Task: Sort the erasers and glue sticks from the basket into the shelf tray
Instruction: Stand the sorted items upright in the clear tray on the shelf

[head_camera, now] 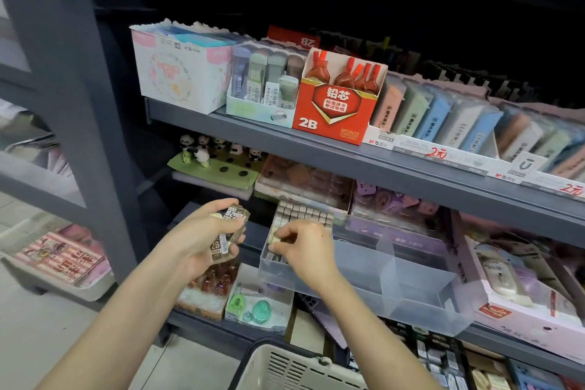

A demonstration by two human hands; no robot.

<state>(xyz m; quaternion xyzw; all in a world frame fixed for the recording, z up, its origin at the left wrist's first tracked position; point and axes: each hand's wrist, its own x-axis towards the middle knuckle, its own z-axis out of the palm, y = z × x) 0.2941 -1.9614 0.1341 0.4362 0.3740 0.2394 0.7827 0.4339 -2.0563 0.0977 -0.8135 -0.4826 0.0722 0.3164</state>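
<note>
My left hand (202,236) grips a small stack of brown-sleeved 2B erasers (225,235) just left of the clear plastic shelf tray (411,288). My right hand (305,248) pinches one pale eraser (274,237) over the tray's left compartment, where rows of erasers (304,215) stand packed at the back. The tray's middle and right compartments look bare. The cream basket (294,369) shows at the bottom edge, its inside mostly out of view. No glue stick is visible.
The tray sits on the middle shelf between a box of brown figurines (215,282) and a pink box (519,291). The upper shelf (348,155) overhangs with a red 2B lead box (335,104) and eraser packs. A grey upright post (72,89) stands left.
</note>
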